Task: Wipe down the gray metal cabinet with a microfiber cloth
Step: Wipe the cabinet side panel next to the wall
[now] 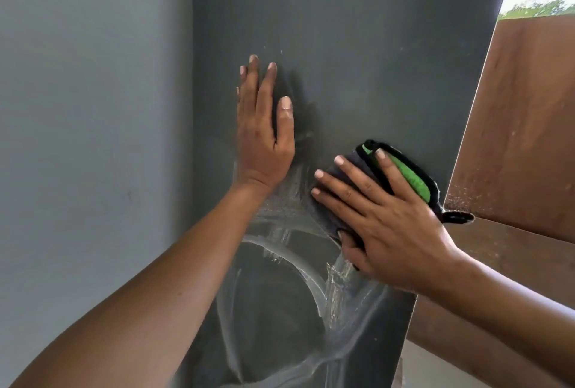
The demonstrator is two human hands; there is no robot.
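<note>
The left hand (264,135) lies flat and wide on the gray cabinet (373,45). At its 4 o'clock, the right hand (385,219) presses the folded cloth (410,176) on it with spread fingers

The upper part of the gray cabinet panel (357,45) is left unoccupied above both hands, while its middle is taken up by the left hand (264,138), laid flat with straight fingers, and by the right hand (382,222), spread over the folded cloth (407,179). Only a narrow strip of bare panel is left between the two hands. Sideways passage is bounded by the pale wall (93,138) on the left and by the brown board (522,138) just beside the panel's right edge.
</note>
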